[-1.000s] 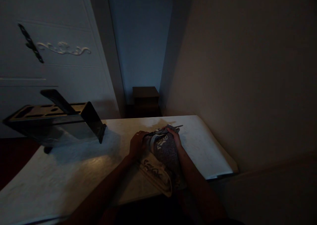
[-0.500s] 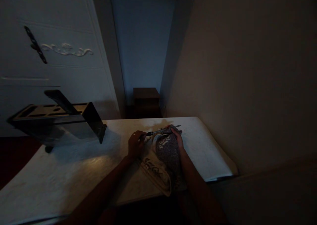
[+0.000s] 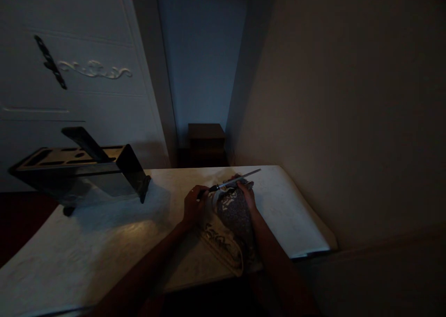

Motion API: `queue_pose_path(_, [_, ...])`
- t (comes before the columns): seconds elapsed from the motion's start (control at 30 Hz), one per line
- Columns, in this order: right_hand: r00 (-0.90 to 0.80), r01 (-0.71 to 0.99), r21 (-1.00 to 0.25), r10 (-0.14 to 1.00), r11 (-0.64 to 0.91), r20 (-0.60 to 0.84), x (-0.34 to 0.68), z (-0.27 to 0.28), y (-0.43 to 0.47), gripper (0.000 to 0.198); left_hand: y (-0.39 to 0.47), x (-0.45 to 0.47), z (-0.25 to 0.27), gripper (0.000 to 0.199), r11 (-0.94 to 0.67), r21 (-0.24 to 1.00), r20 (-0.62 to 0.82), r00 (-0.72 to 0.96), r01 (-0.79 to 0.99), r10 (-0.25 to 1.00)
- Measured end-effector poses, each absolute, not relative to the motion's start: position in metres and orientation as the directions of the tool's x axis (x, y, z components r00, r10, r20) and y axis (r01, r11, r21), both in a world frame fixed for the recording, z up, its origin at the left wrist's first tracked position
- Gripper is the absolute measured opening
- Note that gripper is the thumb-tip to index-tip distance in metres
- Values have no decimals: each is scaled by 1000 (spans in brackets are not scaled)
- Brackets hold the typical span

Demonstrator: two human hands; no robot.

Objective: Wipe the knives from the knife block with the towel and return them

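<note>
My left hand [image 3: 195, 205] is closed round the black handle of what looks like a sharpening steel [image 3: 250, 173]. Its thin metal shaft points up and to the right, with the tip bare beyond the cloth. My right hand [image 3: 246, 194] grips a patterned towel [image 3: 233, 210], grey-purple on one face and cream on the other, and holds its upper edge against the shaft. The towel's lower folds hang down to the table's near edge. The cloth partly hides my right fingers.
On the left of the pale-topped table [image 3: 132, 247] stands a metal knife block [image 3: 83, 182] with slots and one black handle [image 3: 85, 142] sticking out. Behind it is a white door [image 3: 97, 108]. A wall [image 3: 331, 122] runs along the right, and a small brown cabinet [image 3: 206, 132] stands beyond the table.
More of the shaft now shows past the towel, its tip further right and up. My right hand and the cloth have shifted slightly left along it, towards the handle.
</note>
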State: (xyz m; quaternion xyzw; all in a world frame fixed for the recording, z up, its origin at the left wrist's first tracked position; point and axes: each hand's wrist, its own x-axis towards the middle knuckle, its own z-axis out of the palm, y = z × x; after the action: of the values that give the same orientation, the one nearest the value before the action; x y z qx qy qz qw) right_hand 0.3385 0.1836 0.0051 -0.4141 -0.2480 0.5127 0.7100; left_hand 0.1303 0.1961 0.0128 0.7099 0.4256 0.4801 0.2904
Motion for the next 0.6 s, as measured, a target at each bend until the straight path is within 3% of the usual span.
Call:
queue_pose_path(0.07, [343,-526,-842,936,118,-83,331,9,181,27,193,134,12,16,-507,799,450,238,322,861])
queue_pose_path(0.27, [51,-598,-798,990,-78,-135,317,23,171,20,193,138,10,21,-455,820,363,298,348,883])
queue_pose_path(0.6, [79,-684,-725,981,-74,-175,317,23,175,23,194,138,11,25,-326,902,247,279,284,928])
